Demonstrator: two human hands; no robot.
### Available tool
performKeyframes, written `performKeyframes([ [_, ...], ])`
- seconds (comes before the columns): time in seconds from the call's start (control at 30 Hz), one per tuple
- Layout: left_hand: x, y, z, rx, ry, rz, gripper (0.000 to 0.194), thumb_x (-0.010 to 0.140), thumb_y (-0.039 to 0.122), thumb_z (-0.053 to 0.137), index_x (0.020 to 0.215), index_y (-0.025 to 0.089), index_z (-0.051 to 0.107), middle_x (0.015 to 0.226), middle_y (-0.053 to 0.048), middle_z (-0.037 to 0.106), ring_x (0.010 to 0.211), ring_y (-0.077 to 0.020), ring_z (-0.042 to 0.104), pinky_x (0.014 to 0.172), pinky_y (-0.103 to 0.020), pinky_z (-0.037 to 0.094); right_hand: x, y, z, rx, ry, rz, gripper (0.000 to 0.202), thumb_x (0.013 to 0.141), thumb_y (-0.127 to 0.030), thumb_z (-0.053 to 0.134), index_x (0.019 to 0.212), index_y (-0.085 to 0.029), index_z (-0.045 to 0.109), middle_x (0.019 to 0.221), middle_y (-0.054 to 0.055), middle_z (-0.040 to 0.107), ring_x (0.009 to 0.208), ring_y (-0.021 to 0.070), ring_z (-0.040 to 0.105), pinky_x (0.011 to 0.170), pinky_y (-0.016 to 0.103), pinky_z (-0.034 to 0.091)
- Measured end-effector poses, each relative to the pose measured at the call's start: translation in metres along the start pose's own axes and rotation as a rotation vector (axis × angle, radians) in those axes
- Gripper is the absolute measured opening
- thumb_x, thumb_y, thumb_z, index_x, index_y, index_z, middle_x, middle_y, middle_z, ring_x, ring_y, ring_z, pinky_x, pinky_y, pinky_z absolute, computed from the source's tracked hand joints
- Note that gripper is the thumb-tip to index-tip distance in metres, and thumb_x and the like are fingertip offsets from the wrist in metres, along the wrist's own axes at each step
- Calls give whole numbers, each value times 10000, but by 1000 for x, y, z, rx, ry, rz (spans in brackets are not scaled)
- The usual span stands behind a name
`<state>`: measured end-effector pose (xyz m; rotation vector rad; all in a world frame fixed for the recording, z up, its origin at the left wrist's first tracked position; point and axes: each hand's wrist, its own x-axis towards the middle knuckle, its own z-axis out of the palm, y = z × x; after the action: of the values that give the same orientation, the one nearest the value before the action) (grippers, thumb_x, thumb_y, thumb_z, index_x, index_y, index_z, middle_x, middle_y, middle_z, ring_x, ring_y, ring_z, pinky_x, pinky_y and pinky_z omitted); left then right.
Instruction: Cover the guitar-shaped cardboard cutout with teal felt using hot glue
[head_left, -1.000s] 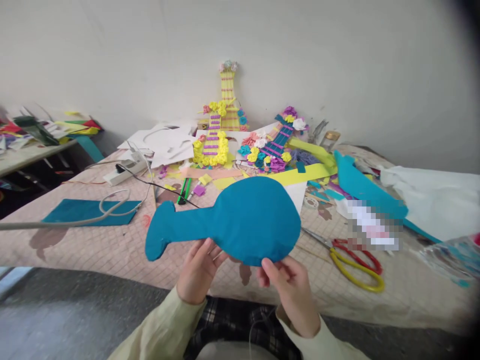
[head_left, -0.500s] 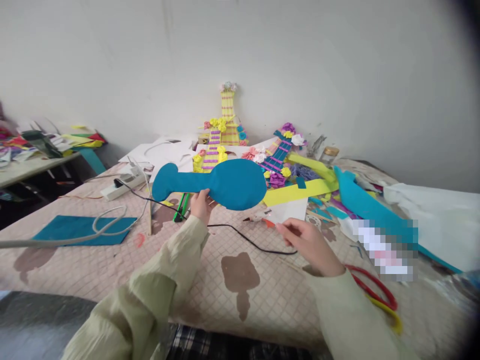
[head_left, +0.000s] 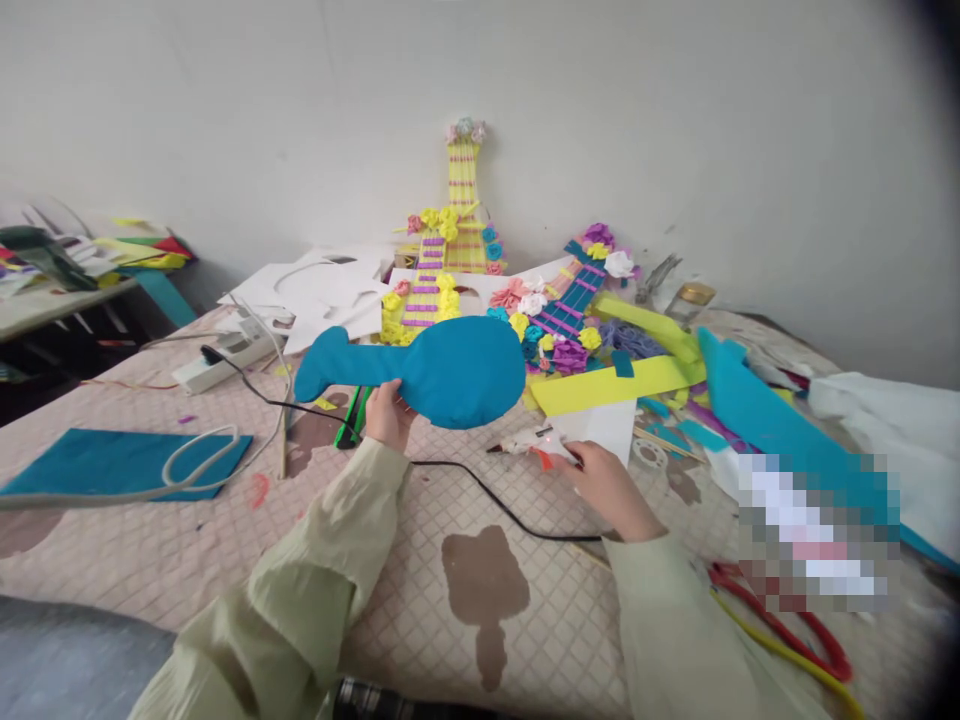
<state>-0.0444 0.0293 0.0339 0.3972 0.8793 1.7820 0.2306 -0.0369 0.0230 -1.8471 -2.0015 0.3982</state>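
Note:
My left hand (head_left: 386, 414) is closed on the lower edge of a blue paddle-shaped cutout (head_left: 469, 372), holding it up above the table. The cutout has a broad oval end on the right and a smaller flared end on the left. On the right, my right hand (head_left: 611, 485) has its fingers closed around the back of a white hot glue gun (head_left: 525, 441) with an orange trigger. Its dark nozzle points left, below the cutout's oval end. Part of the glue gun's handle is hidden by my fingers.
Flower-trimmed craft guitars (head_left: 465, 200) lean at the wall. A black cord (head_left: 480, 480) crosses the table from a power strip (head_left: 225, 360). Blue sheet (head_left: 52, 465) lies left; red-handled scissors (head_left: 817, 635), yellow strip (head_left: 600, 385) and blue sheet (head_left: 757, 390) lie right.
My right hand has closed on the glue gun, which lay just beyond its fingertips before. My left hand still holds the blue cutout. The view has shifted slightly.

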Motion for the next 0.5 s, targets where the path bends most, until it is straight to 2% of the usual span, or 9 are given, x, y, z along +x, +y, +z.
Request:
performKeyframes([
  [0.1, 2, 10, -1, -30, 14, 2, 163, 561, 187, 587, 585, 180, 426, 507, 48, 545, 440, -94, 503, 446, -200, 402, -8, -1, -11, 72, 38, 48, 365, 803, -433, 401, 915, -144, 593, 857, 94, 635, 739, 193, 574, 657, 273, 407],
  [0.3, 0, 18, 0, -59, 45, -6, 161, 596, 155, 550, 556, 182, 396, 432, 70, 480, 357, -67, 436, 386, -176, 364, -19, 7, -26, 337, 135, 202, 381, 781, -500, 403, 868, -160, 553, 704, 48, 621, 655, 188, 567, 630, 287, 416],
  [0.5, -3, 15, 1, -39, 42, -16, 184, 582, 158, 573, 546, 179, 394, 406, 68, 467, 351, -79, 443, 377, -183, 373, -20, 13, -23, 227, 203, 179, 403, 764, -518, 432, 881, -159, 569, 736, 63, 624, 642, 190, 556, 612, 294, 412],
])
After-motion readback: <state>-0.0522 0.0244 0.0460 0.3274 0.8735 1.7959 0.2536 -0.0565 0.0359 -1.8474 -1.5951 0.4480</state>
